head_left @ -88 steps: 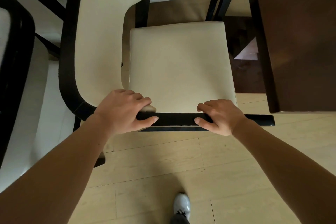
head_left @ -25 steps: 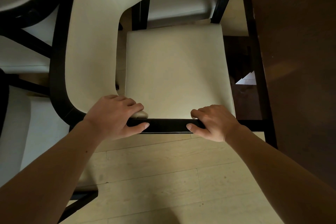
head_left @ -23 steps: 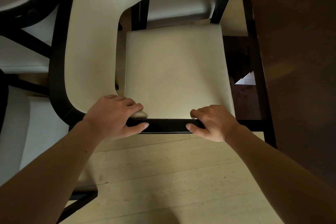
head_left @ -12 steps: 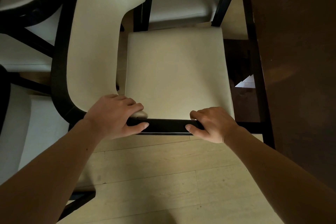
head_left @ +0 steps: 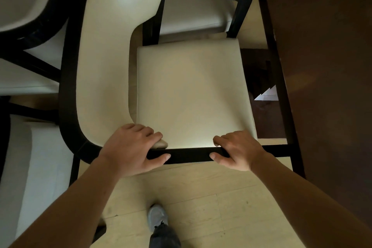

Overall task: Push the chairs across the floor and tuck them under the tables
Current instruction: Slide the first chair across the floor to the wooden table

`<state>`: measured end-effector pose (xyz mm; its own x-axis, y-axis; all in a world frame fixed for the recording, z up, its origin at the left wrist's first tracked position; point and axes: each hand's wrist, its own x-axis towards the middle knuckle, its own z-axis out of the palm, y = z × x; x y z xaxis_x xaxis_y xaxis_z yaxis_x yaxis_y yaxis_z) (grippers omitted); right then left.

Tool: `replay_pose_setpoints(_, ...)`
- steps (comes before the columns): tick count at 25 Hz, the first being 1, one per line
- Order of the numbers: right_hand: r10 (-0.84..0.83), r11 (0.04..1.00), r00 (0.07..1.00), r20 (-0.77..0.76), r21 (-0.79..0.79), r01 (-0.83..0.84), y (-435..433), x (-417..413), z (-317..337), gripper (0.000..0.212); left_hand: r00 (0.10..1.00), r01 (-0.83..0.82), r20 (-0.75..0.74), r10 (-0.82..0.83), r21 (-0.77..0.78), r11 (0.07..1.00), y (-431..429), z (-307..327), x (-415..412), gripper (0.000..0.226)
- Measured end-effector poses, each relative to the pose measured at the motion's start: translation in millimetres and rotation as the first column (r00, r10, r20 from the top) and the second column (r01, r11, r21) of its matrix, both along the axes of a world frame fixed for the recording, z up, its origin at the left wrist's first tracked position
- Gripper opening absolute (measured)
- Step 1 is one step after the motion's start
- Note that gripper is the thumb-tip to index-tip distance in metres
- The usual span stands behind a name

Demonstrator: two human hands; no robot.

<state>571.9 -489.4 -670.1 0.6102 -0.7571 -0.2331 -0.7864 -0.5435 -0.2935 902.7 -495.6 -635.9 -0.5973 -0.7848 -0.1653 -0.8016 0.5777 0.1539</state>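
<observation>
A chair with a cream seat [head_left: 193, 94], a cream curved back on its left and a black frame stands below me. Both hands hold its near black arm rail [head_left: 189, 155]. My left hand [head_left: 130, 149] grips the rail's left end where it meets the back, thumb under, fingers over. My right hand [head_left: 237, 150] grips the rail further right the same way. The dark brown table [head_left: 326, 66] fills the right side; its top overlaps the chair's right edge.
More cream chairs with black frames crowd the left side [head_left: 30, 16] and the far side [head_left: 193, 16]. A light wood floor [head_left: 201, 197] lies under me, with my grey shoe [head_left: 157, 217] on it. A white paper scrap [head_left: 267, 93] lies under the table.
The chair has slid right, its right side now under the table edge. Over the last second my view dropped back a little and my shoe stepped into view. Both grips are unchanged.
</observation>
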Motion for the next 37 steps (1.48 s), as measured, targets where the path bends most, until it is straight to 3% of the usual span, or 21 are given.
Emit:
replay_pose_setpoints(26,0.013,0.998,1.0,-0.016,-0.06,-0.014,4.4,-24.3,1.6,0.051,1.0,-0.001,-0.009,0.0,-0.087,0.996,13.2,5.2,-25.1,0.065)
replay_pose_setpoints(37,-0.001,0.996,0.999,-0.034,-0.092,-0.002,5.9,-41.7,-3.8,0.063,1.0,-0.004,0.01,0.005,-0.093,0.996,21.1,2.9,-44.1,0.062)
